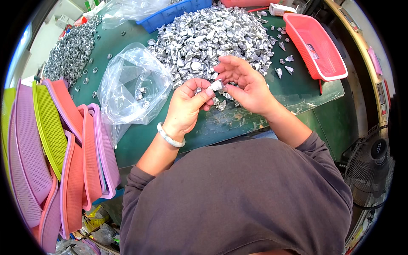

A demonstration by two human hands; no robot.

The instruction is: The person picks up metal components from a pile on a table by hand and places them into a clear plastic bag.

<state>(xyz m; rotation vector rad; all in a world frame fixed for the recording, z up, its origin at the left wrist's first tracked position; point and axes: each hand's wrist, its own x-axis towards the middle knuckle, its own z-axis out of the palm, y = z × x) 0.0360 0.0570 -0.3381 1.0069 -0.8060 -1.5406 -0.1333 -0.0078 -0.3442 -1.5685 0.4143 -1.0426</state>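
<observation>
A small silver metal piece (216,86) with an uneven shape is pinched between the thumb and fingers of my left hand (187,100). My right hand (248,87) is just to the right of it, fingers apart and loosely curved, its thumb tip close to or touching the piece. Whether anything lies within the right fingers I cannot make out. Just beyond both hands spreads a large heap of similar silver metal pieces (199,42). A few loose ones (220,104) rest on the green table (191,131) below my hands. Left of my left hand lies a clear plastic bag (127,76) with a few pieces.
Small metal rings (72,53) are heaped at the far left. A pink basket (316,46) stands at the right, a blue basket (176,13) behind the heap. Several purple, pink and green baskets (51,127) are stacked at the left edge. A black fan (369,165) stands at the right.
</observation>
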